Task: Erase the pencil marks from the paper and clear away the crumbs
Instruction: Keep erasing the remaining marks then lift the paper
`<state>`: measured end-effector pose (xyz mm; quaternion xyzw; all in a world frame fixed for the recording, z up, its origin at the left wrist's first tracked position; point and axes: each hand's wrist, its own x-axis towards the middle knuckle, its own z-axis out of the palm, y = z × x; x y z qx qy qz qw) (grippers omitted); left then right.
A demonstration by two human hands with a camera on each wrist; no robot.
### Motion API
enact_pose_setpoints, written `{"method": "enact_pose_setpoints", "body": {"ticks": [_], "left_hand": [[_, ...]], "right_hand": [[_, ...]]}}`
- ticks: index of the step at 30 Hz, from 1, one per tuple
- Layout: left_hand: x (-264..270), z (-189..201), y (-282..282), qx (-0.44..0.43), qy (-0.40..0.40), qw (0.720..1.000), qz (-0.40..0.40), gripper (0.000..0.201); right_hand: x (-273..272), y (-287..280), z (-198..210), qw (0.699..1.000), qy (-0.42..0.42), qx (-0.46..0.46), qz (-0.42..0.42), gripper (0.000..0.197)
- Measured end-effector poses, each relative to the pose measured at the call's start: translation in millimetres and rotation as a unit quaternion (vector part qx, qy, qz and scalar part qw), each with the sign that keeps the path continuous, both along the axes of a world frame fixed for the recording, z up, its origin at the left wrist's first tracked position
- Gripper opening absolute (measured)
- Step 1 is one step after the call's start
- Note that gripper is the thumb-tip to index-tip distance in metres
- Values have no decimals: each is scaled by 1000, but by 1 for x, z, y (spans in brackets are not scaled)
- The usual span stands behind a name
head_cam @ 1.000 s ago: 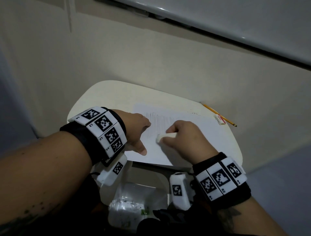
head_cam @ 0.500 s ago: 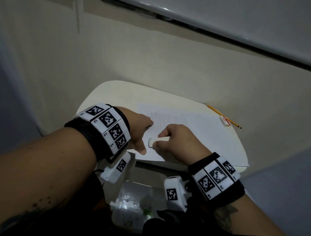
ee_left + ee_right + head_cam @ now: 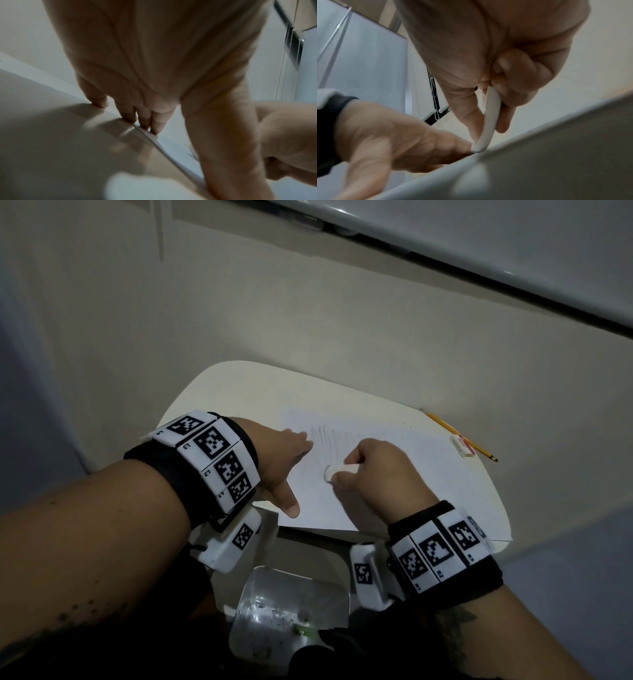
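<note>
Eraser first: a slim, flat white bar with rounded ends, pinched between the thumb and fingers of the right hand, its long axis slanting down from the palm so the free end points toward the left hand and meets the paper; in the right wrist view that tip looks faintly grey where it touches the sheet. White paper lies flat on the pale tabletop under both hands, with faint grey pencil strokes just beyond the knuckles. Left hand lies spread with straight fingers pressing the sheet's left edge, gripping nothing, thumb stretched toward the near edge. Well off to the right of the right hand, a second white eraser lies beside a yellow pencil that points diagonally away.
</note>
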<state>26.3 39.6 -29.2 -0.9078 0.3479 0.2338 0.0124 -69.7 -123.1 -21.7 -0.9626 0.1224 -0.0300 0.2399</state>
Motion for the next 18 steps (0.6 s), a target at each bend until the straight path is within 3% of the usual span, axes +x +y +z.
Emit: {"method": "enact_pose_setpoints", "body": {"ticks": [6, 12, 16, 18], "left_hand": [[-3, 0, 5, -23, 13, 1000, 8, 113], [-6, 5, 4, -5, -9, 1000, -6, 113], [-7, 3, 4, -12, -5, 1000, -4, 116], [-7, 4, 5, -12, -3, 1000, -6, 117]], "right_hand": [[-3, 21, -2, 994, 38, 51, 94, 25], [8, -3, 4, 1000, -4, -10, -5, 28], [4, 20, 3, 996, 18, 22, 84, 26], [4, 24, 0, 995, 35, 21, 88, 25]]}}
